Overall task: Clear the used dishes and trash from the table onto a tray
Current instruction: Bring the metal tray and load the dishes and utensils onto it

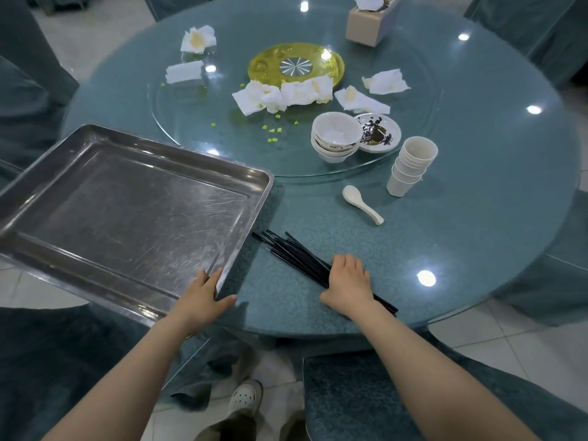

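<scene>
I see a round glass-topped bench (477,218) with a turntable (197,128) at its middle, teal chairs around it. The tray (127,211) hangs off the near-left rim, its left corner cut off by the frame. My left hand (200,300) grips the tray's near right corner, thumb on top; the fingers beneath are hidden. My right hand (348,283) curls over a bundle of black chopsticks (296,253) lying on the bench beside the tray; I cannot see its fingertips. Stacked bowls (335,136), a stained saucer (380,133), stacked cups (412,165), a spoon (361,203) and crumpled napkins (280,95) lie farther off.
</scene>
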Motion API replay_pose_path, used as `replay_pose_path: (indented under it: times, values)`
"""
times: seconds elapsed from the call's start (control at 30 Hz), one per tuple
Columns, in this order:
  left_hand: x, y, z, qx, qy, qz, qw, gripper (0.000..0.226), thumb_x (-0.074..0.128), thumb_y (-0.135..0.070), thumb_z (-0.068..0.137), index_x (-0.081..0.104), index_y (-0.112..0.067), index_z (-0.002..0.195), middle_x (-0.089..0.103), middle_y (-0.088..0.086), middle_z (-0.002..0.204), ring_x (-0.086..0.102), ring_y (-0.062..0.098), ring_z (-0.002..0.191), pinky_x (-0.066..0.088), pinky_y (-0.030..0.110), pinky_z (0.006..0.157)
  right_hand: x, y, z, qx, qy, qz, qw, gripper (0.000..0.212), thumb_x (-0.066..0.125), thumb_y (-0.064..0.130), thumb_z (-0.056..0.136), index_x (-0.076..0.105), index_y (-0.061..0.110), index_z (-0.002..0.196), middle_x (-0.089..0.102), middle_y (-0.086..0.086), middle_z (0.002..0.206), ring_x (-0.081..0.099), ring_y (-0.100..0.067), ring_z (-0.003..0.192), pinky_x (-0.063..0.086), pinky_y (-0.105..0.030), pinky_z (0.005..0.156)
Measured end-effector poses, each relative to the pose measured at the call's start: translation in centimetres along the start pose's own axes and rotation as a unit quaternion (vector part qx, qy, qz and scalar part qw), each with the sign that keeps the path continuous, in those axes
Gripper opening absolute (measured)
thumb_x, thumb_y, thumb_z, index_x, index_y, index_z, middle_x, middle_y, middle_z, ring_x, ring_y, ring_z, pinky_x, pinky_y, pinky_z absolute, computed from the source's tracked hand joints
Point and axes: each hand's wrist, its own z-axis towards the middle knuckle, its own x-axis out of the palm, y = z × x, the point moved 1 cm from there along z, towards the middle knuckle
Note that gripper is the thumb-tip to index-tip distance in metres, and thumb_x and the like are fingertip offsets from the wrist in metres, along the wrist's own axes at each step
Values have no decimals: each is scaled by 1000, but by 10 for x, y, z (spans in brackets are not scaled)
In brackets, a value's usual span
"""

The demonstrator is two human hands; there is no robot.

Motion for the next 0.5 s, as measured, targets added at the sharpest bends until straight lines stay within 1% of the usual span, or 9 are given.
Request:
replay_pose_path:
  times: [0.03, 0.1, 0.17, 0.23, 0.3, 0.37, 0.43, 0.5]
  values:
    - [-3, -1, -1, -2, 5, -6, 1000, 82, 46, -58, 90, 3, -29, 152, 1, 7, 160, 21, 29, 143, 30, 44, 112, -1, 0, 1, 1, 6, -3, 1000, 58, 64, 27, 72, 38, 10, 121, 39, -9, 120, 37, -24, 109, 38, -35, 92]
    - [-8, -4, -2, 1, -2, -15, 1000, 82, 49, -56, 90, 5, -27, 152, 10, 6, 159, 29, 29, 139, 33, 42, 109, -2, 1, 1, 6, 10, -5, 1000, 58, 64, 29, 72, 38, 9, 121, 38, -10, 120, 37, -25, 109, 38, -35, 92]
    - [-10, -14, -5, 13, -43, 1, 999, 84, 53, -52, 89, 6, -22, 152, 15, 7, 157, 31, 30, 137, 34, 42, 108, 0, 2, -1, 1, 5, -16, 1000, 55, 63, 28, 75, 38, 9, 120, 38, -11, 120, 37, -26, 109, 38, -35, 92]
    - [-7, -30, -9, 36, -98, 44, 994, 86, 55, -49, 89, 6, -17, 152, 6, 10, 159, 20, 31, 143, 26, 44, 114, 4, 1, -4, -19, -9, -34, 999, 51, 62, 23, 77, 38, 10, 120, 39, -11, 120, 37, -26, 109, 37, -35, 93]
    - [0, -47, -13, 60, -141, 83, 985, 86, 54, -45, 89, 2, -17, 152, -4, 11, 160, 5, 30, 146, 13, 44, 119, 4, -1, -4, -32, -18, -35, 999, 50, 62, 19, 77, 38, 10, 120, 40, -10, 119, 38, -26, 108, 38, -36, 94]
    - [8, -63, -15, 90, -170, 136, 972, 86, 53, -41, 89, -2, -18, 152, -11, 11, 159, -10, 30, 146, 1, 44, 118, 2, -2, -3, -37, -12, -35, 999, 51, 63, 18, 77, 38, 10, 121, 41, -11, 120, 39, -27, 109, 38, -37, 97]
    - [17, -80, -13, 130, -177, 190, 957, 87, 53, -40, 89, -3, -19, 152, -14, 11, 159, -17, 29, 145, -4, 44, 117, 3, -1, -3, -39, -5, -44, 998, 51, 63, 16, 77, 38, 8, 122, 40, -12, 121, 38, -28, 111, 37, -38, 98]
    - [26, -96, -8, 168, -161, 223, 947, 87, 53, -39, 89, -4, -19, 152, -15, 9, 159, -17, 28, 145, -6, 44, 116, 6, 0, -3, -45, -9, -54, 997, 49, 61, 14, 77, 38, 8, 120, 40, -12, 121, 37, -28, 110, 36, -37, 96]
